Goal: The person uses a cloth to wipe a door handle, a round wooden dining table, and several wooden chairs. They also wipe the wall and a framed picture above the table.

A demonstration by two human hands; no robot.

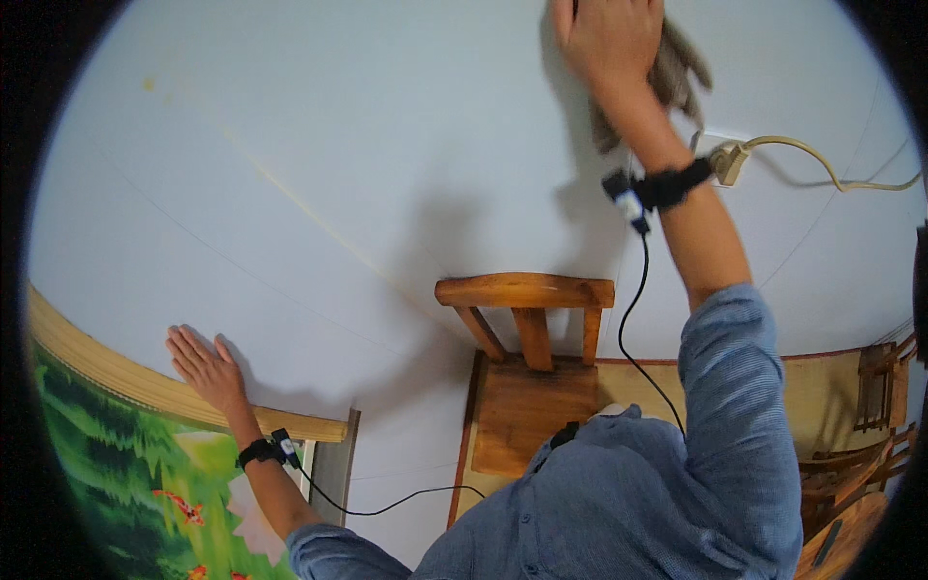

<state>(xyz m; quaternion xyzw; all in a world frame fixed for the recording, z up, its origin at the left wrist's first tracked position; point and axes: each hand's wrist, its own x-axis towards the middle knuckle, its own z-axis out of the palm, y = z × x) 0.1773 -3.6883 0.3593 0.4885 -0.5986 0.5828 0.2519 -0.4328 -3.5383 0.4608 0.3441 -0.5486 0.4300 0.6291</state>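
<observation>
My right hand (615,36) is raised at the top of the view, its fingertips cut off by the picture's edge. Beneath it a grey-brown cloth (678,69) is pressed to the pale wall (377,130), slightly blurred, with loose folds hanging past the wrist. My left hand (210,373) lies flat on the wall at the lower left, thumb apart from the fingers, with nothing in it. It rests just above the cream frame (109,370) of a colourful picture (138,449) with fish and a pink flower.
A plug (731,161) with a beige cord (805,148) sits in a wall socket close to my right wrist. A wooden chair (533,362) stands against the wall below. Black cables (632,312) run from both wristbands. More wooden furniture (855,464) is at the right.
</observation>
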